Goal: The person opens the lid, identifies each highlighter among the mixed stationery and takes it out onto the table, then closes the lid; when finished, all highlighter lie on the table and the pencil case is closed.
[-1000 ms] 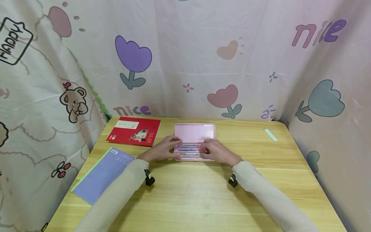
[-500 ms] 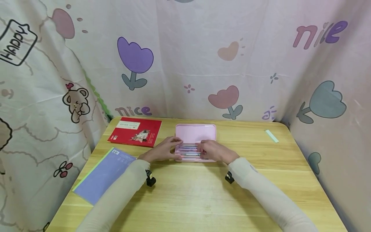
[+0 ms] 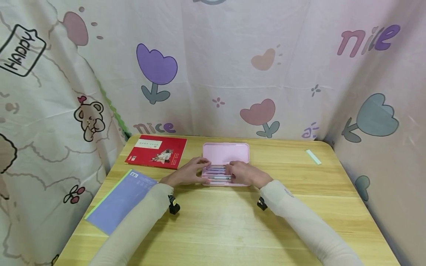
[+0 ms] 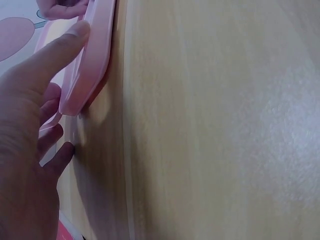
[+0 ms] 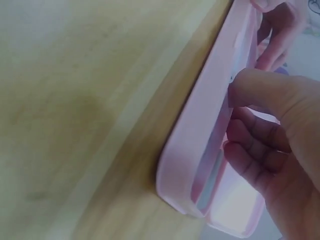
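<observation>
An opened pink pencil case (image 3: 226, 153) lies at the back middle of the table, its lid tipped back. Several slim pens (image 3: 218, 178) lie in rows inside. My left hand (image 3: 189, 173) holds the case by its left end; in the left wrist view its thumb (image 4: 65, 47) presses the front rim and the fingers bend at the end. My right hand (image 3: 245, 173) reaches into the right half of the case, over the pens. Seen from the right wrist, its thumb (image 5: 260, 90) dips past the front wall beside curled fingers (image 5: 255, 145); I cannot tell whether they grip a pen.
A red book (image 3: 158, 151) lies at the back left of the wooden table (image 3: 219, 229). Nearer, a blue-violet notebook (image 3: 119, 201) with a green spine sits partly under the left arm. A small pale strip (image 3: 313, 157) lies far right. A printed curtain (image 3: 206, 74) hangs behind.
My right hand has shifted slightly left within the case, its fingers lower among the pens. The left hand keeps its place on the left end. The head view has shifted a little.
</observation>
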`<act>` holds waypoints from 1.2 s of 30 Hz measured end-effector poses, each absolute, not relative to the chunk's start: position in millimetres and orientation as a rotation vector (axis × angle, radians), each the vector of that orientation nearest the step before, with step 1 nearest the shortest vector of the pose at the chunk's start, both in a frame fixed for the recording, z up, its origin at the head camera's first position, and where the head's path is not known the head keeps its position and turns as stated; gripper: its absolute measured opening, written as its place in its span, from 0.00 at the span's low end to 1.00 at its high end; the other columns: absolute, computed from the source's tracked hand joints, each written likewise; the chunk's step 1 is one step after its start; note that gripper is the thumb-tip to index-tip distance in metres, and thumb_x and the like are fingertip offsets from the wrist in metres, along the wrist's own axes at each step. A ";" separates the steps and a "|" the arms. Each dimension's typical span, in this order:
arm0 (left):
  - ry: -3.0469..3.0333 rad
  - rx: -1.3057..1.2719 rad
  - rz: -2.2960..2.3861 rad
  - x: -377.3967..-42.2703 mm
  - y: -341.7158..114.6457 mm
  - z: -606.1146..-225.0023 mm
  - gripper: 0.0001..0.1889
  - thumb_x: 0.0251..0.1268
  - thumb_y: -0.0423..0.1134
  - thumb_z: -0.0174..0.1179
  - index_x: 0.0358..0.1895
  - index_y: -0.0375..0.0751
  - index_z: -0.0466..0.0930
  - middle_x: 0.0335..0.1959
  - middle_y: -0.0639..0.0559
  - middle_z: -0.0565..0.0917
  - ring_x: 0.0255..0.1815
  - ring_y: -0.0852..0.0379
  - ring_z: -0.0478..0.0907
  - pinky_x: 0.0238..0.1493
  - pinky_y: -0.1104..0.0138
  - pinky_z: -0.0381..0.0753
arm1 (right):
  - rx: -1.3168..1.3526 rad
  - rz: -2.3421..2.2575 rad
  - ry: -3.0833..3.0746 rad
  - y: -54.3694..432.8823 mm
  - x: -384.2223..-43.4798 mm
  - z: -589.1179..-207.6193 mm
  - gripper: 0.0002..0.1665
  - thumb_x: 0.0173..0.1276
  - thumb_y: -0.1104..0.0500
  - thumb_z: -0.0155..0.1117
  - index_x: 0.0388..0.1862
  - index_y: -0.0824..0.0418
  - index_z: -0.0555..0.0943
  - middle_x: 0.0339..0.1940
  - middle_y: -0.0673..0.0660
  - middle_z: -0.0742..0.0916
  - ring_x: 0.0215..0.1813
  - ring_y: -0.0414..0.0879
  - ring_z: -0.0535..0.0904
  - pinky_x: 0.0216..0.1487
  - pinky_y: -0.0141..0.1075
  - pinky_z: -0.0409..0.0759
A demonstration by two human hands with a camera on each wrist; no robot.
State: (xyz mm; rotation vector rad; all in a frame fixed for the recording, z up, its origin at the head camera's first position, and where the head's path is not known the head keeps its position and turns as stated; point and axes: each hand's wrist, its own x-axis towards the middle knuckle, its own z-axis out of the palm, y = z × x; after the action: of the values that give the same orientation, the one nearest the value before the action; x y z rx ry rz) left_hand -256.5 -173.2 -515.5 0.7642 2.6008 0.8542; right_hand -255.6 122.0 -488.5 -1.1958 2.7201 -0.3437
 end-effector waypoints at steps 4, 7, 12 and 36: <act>2.606 0.781 0.849 -256.5 -174.2 -516.3 0.49 0.66 0.61 0.76 0.85 0.45 0.67 0.84 0.45 0.66 0.87 0.40 0.58 0.87 0.38 0.60 | -1.263 -0.370 2.754 126.7 -253.8 -491.2 0.10 0.67 0.67 0.77 0.45 0.59 0.87 0.47 0.56 0.88 0.45 0.47 0.83 0.51 0.40 0.89; 2.606 0.775 0.848 -256.8 -174.6 -517.1 0.49 0.66 0.62 0.76 0.85 0.46 0.67 0.84 0.46 0.66 0.87 0.41 0.57 0.87 0.38 0.60 | -1.280 -0.421 2.773 130.8 -252.0 -493.4 0.07 0.69 0.65 0.78 0.42 0.57 0.88 0.43 0.52 0.87 0.43 0.44 0.81 0.48 0.36 0.86; 2.617 0.779 0.843 -257.6 -174.9 -519.2 0.49 0.66 0.63 0.75 0.85 0.47 0.67 0.84 0.47 0.66 0.87 0.41 0.58 0.87 0.39 0.61 | -1.312 -0.476 2.739 134.5 -250.4 -494.3 0.03 0.72 0.63 0.77 0.38 0.56 0.90 0.40 0.49 0.90 0.42 0.41 0.81 0.47 0.35 0.85; 2.609 0.744 0.850 -257.1 -173.3 -518.7 0.49 0.65 0.63 0.76 0.85 0.47 0.67 0.85 0.47 0.66 0.87 0.41 0.57 0.87 0.38 0.61 | -0.909 -0.714 2.705 127.5 -235.1 -475.9 0.06 0.74 0.64 0.74 0.47 0.62 0.94 0.44 0.55 0.95 0.38 0.39 0.85 0.46 0.36 0.88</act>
State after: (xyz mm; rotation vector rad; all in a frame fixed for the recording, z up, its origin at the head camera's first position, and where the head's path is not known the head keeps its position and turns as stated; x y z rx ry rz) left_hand -257.1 -173.3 -518.7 0.7445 2.6092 0.8504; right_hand -235.1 127.5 -475.9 -0.9090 2.7048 -0.7142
